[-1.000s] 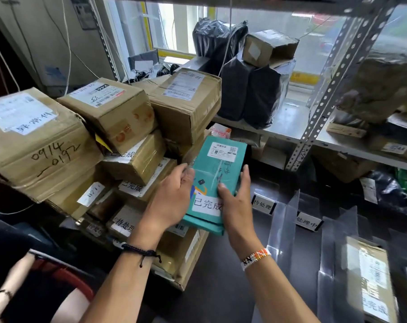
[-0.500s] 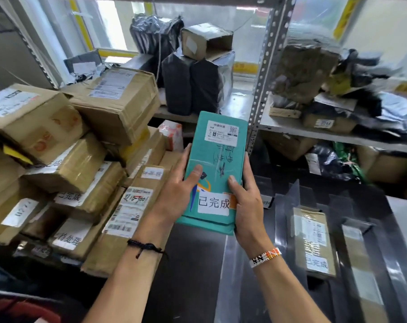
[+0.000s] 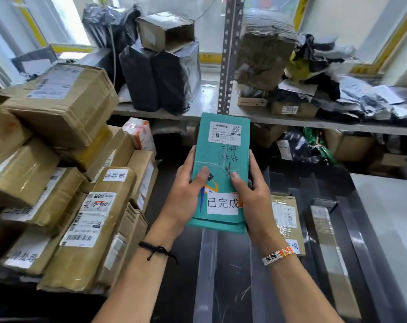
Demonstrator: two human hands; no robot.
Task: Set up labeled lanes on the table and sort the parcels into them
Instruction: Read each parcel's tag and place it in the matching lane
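Dark counter (image 3: 179, 287), L to R: stacked brown cartons (image 3: 65, 183) w/ white labels; left hand (image 3: 186, 192) gripping teal parcel (image 3: 221, 164) (upright, above counter, label 已完成); right hand (image 3: 251, 197) gripping its other edge; clear lane dividers (image 3: 207, 271); brown parcel (image 3: 288, 220) lying in lane.

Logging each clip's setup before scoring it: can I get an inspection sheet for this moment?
Surface: dark table with clear upright dividers forming lanes.
Job's things: teal parcel labelled 已完成, held above the lanes; brown parcel lying in a lane on the right.
Clutter: stacked cardboard boxes at left, several with white labels.
Hands: left hand and right hand both grip the teal parcel.
Cables: thin cord hanging by the window.
Surroundings: metal shelf holding black bags and boxes.
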